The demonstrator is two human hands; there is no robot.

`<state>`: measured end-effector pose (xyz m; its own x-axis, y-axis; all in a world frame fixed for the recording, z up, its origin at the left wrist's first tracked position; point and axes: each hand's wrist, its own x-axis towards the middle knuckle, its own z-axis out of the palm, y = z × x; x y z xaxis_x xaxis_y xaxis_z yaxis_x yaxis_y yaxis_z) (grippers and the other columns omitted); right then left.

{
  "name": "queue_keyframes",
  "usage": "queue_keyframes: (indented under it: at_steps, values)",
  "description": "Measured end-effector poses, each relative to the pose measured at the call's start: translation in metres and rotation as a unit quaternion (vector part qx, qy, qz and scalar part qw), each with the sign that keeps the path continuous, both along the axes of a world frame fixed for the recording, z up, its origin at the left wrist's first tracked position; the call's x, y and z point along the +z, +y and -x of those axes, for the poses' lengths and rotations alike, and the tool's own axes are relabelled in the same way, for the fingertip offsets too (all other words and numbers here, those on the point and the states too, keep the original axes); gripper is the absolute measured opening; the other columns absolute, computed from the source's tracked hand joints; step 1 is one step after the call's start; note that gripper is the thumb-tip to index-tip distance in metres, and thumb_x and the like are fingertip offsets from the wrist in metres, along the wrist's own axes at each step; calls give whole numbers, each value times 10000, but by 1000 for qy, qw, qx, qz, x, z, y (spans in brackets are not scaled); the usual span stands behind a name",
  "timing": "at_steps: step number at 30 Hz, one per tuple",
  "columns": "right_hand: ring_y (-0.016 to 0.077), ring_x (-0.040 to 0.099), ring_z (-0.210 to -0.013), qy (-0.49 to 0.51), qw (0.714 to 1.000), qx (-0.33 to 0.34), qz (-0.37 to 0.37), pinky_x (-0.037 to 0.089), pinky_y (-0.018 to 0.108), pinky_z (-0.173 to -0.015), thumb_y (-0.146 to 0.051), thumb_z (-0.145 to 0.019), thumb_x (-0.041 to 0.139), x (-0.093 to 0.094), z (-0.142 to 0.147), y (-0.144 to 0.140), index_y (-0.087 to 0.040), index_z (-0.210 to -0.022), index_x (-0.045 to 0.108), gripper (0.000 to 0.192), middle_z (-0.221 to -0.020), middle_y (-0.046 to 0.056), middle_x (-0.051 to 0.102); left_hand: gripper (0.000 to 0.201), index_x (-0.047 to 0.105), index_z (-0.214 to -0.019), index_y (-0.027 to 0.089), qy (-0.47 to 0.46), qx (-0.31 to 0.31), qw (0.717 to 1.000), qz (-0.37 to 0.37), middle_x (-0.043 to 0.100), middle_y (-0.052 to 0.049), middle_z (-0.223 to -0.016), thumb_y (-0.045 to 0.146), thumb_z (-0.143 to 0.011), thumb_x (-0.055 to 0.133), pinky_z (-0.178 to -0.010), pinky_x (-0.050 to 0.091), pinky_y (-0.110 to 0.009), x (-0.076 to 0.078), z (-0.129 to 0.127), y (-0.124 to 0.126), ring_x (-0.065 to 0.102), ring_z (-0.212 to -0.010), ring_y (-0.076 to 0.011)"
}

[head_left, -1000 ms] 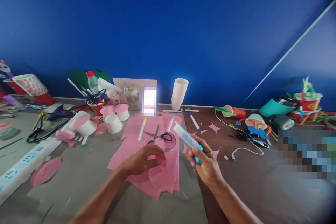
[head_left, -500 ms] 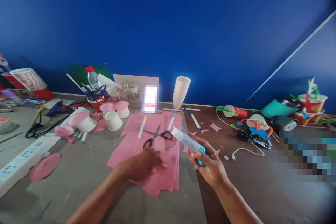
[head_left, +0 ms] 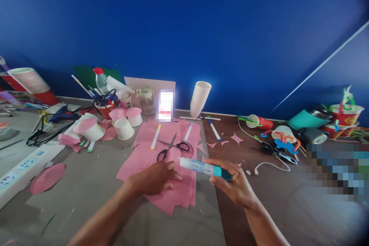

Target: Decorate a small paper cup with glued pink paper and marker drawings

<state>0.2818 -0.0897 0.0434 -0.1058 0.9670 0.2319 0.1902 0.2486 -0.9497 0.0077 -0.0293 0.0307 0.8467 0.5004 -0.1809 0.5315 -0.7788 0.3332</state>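
My right hand [head_left: 235, 184] grips a glue stick [head_left: 201, 167] by its teal end, between thumb and fingers. The clear body of the glue stick lies nearly level, its pale tip pointing left over pink paper sheets [head_left: 135, 163]. My left hand [head_left: 157, 178] rests on those sheets, palm down, with its fingers somewhat apart. Just beyond it are black-handled scissors [head_left: 171, 146] with their blades spread. A yellow-tipped marker [head_left: 155, 137] and a blue-tipped marker [head_left: 188, 132] lie on the paper further back.
Paper cups [head_left: 124, 129], some topped with pink paper, stand at left near a white power strip [head_left: 29, 167]. A tall cup stack [head_left: 201, 98] leans by the blue wall. Pink scraps [head_left: 236, 138], a white cable [head_left: 272, 166] and a teal bottle [head_left: 308, 118] lie at right.
My right hand has tipped the glue stick flatter and lowered its tip toward my left hand. My left hand has shifted only slightly, its fingers spreading a little.
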Motion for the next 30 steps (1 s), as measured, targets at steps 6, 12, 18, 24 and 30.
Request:
queue_keyframes:
  at_steps: [6, 12, 18, 24, 30]
  values:
    - [105, 557, -571, 34, 999, -25, -29, 451, 199, -498, -338, -788, 808, -6, 6, -2, -238, -937, 745, 191, -833, 17, 695, 313, 687, -1226, 282, -6, 17, 998, 55, 698, -43, -1199, 213, -922, 663, -964, 524, -329, 2, -1, 2, 672, -1081, -217]
    - [17, 440, -419, 222, 971, 30, 85, 379, 176, -380, -435, -832, 787, -23, 21, 0, -245, -978, 658, 273, -1101, 70, 699, 208, 718, -1112, 245, -6, 10, 999, 50, 702, -44, -1061, 207, -923, 642, -836, 514, -294, 4, -2, 4, 670, -947, -214]
    - [60, 514, -464, 147, 985, 62, 61, 438, 182, -431, -432, -906, 703, -25, 41, -5, -239, -1016, 643, 230, -932, 45, 724, 426, 671, -1252, 252, -13, 6, 997, 78, 685, -47, -1084, 57, -882, 592, -862, 494, -270, 5, -1, 5, 666, -993, -206]
    - [211, 707, -970, -60, 980, 114, -150, 567, 314, -867, -261, -946, 627, -24, 47, -10, -274, -1199, 646, 253, -1040, 62, 738, 310, 694, -1109, 225, -5, -1, 997, 77, 663, -43, -1017, 44, -873, 608, -816, 484, -258, 8, -4, 6, 654, -954, -208]
    - [199, 717, -983, -130, 960, 170, -181, 555, 325, -907, -203, -944, 618, -34, 46, -9, -290, -1404, 505, 482, -1097, 61, 764, 212, 672, -980, 195, 10, -27, 998, 64, 639, -55, -977, 33, -894, 566, -773, 464, -245, 4, -5, 7, 635, -906, -189]
